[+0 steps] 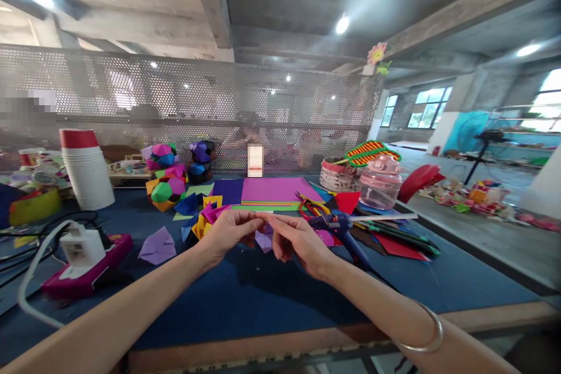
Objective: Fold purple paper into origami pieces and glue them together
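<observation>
My left hand (236,229) and my right hand (300,239) meet fingertip to fingertip above the middle of the table, both closed in a pinch. Whatever sits between the fingertips is too small or hidden to make out. A folded lilac paper piece (264,241) shows just below the fingers; I cannot tell whether they hold it or it lies behind them. Left of my left hand, another lilac paper piece (158,245) lies on the blue table. Yellow and pink folded paper (205,219) is behind that hand. A blue glue gun (337,224) lies beyond my right hand.
Coloured paper sheets (280,190) are stacked at the back, near folded-paper balls (166,187). Paper cups (85,169) and a magenta power strip (87,272) with cables stand left. At right are a pink bottle (380,184), scissors (309,204) and a green-black cutter (403,236).
</observation>
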A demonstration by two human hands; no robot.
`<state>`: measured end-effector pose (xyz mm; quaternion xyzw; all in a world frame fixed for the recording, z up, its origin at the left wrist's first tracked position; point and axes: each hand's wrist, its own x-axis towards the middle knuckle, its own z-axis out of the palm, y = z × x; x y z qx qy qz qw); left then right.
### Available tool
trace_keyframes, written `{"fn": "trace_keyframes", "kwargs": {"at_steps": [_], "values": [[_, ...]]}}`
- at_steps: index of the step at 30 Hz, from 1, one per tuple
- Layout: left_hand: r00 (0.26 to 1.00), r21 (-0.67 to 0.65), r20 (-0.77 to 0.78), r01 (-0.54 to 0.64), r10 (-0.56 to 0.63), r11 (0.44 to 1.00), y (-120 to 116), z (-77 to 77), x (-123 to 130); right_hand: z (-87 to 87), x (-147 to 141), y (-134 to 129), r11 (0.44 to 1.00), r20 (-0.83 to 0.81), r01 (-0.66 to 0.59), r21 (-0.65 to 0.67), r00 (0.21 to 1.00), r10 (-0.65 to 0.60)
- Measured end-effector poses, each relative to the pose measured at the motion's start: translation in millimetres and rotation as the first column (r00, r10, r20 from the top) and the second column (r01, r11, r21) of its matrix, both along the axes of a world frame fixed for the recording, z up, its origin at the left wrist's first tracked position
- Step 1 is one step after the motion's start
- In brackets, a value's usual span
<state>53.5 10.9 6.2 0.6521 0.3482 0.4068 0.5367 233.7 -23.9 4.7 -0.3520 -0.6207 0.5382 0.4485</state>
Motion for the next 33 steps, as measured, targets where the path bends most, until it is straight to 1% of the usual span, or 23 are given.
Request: {"fn": "trace_keyframes", "kwargs": {"at_steps": [4,9,13,15,19,23,26,30,33], "values": [[0.998,-0.051,0.055,0.016,-0.013,0.999,-4,4.3,0,0.5,-1,-1,1.0,0.004,-0.018,-0.013,1.0,0.018],[0.999,-0.03,-0.038,-0.002,0.0,1.0,-4,6.3,1,-1.5,0,-1,1.0,0.002,-0.02,-0.007,1.0,0.02],[0.998,-0.012,-0.06,0.018,-0.018,1.0,-4,4.4,2,-1.0,1,1,0.999,-0.005,0.014,0.052,1.0,-0.014],[0.998,0.001,-0.013,0.059,-0.059,0.998,-6,3.9,2,-0.3,0,2,0.997,0.017,0.018,0.076,1.0,-0.02],[0.975,0.045,0.136,0.169,-0.173,0.985,-11,4.9,1,-1.3,-2,2,0.996,0.056,-0.022,0.09,0.998,0.017],[0.952,0.069,0.142,0.264,-0.271,0.962,-13,6.7,0,-4.4,-2,3,0.991,0.055,-0.079,0.104,0.996,0.074],[0.942,0.089,0.16,0.283,-0.294,0.955,-12,7.0,-1,-5.1,-1,3,0.986,0.063,-0.122,0.114,0.991,0.115],[0.936,0.072,0.199,0.282,-0.291,0.957,-11,5.7,-2,-3.2,-1,1,0.986,0.072,-0.131,0.102,0.99,0.124],[0.936,0.069,0.195,0.283,-0.292,0.957,-11,6.6,-3,-1.5,-2,0,0.987,0.058,-0.141,0.08,0.989,0.137]]}}
